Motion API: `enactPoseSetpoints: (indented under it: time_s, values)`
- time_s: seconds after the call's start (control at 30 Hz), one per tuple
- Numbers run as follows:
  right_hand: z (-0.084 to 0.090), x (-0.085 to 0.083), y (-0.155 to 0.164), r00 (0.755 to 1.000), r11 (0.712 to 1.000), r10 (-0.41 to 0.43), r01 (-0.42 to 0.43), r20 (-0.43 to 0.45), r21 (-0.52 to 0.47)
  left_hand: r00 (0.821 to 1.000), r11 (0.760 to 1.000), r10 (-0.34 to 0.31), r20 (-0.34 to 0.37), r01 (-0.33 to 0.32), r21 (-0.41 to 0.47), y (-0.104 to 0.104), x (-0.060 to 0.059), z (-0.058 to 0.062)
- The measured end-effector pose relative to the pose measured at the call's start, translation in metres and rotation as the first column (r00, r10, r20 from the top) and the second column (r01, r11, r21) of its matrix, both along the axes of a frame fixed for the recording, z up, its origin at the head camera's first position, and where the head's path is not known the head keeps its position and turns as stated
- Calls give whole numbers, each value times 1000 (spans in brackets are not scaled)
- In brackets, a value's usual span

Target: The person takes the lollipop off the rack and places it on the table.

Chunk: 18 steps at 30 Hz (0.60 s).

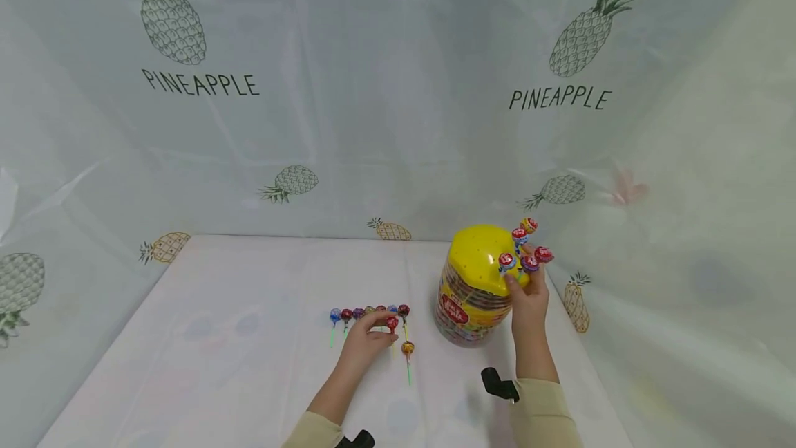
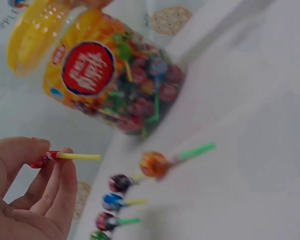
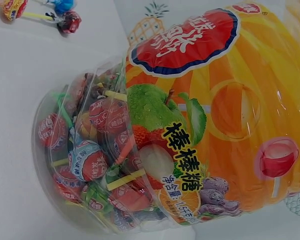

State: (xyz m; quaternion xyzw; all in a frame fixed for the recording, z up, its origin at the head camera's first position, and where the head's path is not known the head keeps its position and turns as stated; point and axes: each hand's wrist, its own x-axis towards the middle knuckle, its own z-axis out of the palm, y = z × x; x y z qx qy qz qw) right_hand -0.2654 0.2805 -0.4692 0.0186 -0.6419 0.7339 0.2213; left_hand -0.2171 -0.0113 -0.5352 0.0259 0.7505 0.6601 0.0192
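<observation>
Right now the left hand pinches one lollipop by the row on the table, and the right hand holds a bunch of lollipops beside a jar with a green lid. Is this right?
Not quite: the lid of the jar is yellow, not green, as the head view shows. The rest stands: the left hand pinches one lollipop by the row, and the right hand holds a bunch of lollipops beside the jar.

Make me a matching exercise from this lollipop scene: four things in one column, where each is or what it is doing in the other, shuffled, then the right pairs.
Things
1. left hand
2. right hand
3. orange lollipop
4. jar

Places or states
A. lies alone on the table, in front of the row
B. holds a bunch of lollipops beside the yellow lid
C. stands on the table, full of lollipops
D. pinches one red lollipop at the row

Pairs: 1-D, 2-B, 3-A, 4-C
</observation>
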Motion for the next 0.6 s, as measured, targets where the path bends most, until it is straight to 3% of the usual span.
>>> enactPoseSetpoints:
  time_s: [0.27, 0.4, 0.6]
  values:
    - [-2, -2, 0, 995, 998, 43, -48, -95, -51, 997, 998, 67, 33, -67, -14, -7, 6, -30]
    - [-1, -1, -1, 997, 999, 22, -26, -74, -47, 994, 992, 100, 49, -96, -76, -7, 3, -39]
    - [-2, 0, 0, 999, 999, 8, -9, -45, -37, 997, 984, 61, 38, -54, -171, -7, -2, -51]
